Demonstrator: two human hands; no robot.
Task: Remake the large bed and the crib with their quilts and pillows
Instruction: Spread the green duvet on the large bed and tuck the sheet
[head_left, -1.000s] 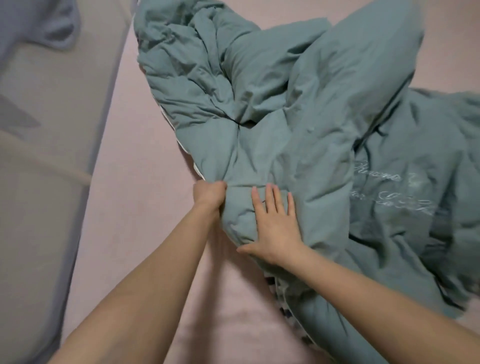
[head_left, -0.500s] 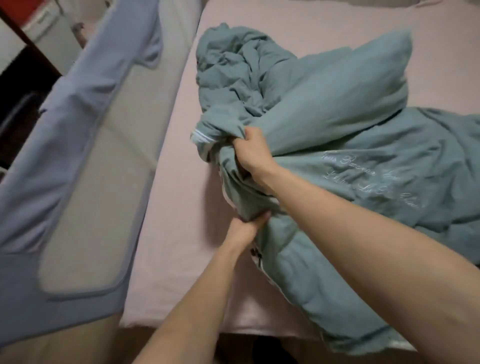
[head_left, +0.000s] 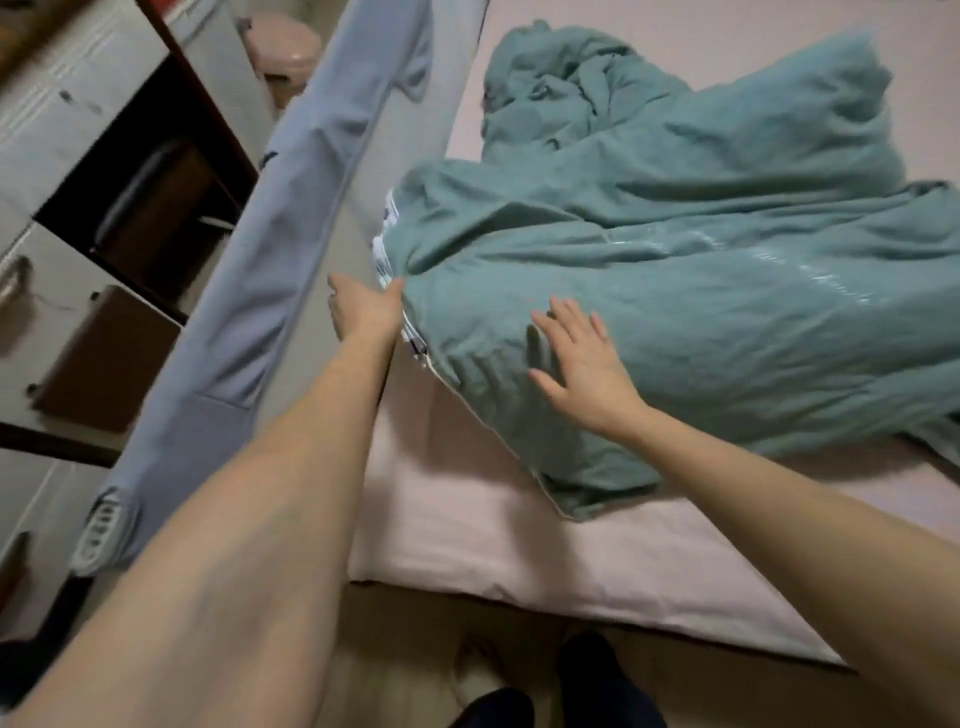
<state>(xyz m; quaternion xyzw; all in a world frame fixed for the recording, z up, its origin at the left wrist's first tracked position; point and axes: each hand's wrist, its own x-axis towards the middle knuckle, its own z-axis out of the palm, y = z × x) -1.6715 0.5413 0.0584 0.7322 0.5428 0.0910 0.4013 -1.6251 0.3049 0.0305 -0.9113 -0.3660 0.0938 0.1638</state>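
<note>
- Two hands are at the near left corner of the teal quilt (head_left: 649, 270), which lies bunched on the pink sheet of the large bed (head_left: 519, 545).
- Left hand (head_left: 363, 312): it sits against the quilt's left edge, where a white patterned underside shows. Half a second ago it gripped the fabric from below, under the right arm; now it is beside the quilt, between the quilt and the bed rail (head_left: 291, 249). Whether its fingers are curled into the fabric cannot be told, since they are hidden or blurred.
- Right hand (head_left: 582, 358): fingers straight and spread, palm down on or just above the quilt's near corner. Half a second ago it clenched a fold higher up on the heap; that grip is released and the hand is flat again, as it was one second ago.
- Quilt: the gathered corner has dropped and now spreads further left, its edge close to the rail. The far part remains crumpled.
- Bed rail: grey-blue fabric, running along the left side of the mattress.
- Floor: dark slippers (head_left: 587, 670) show below the mattress edge.
</note>
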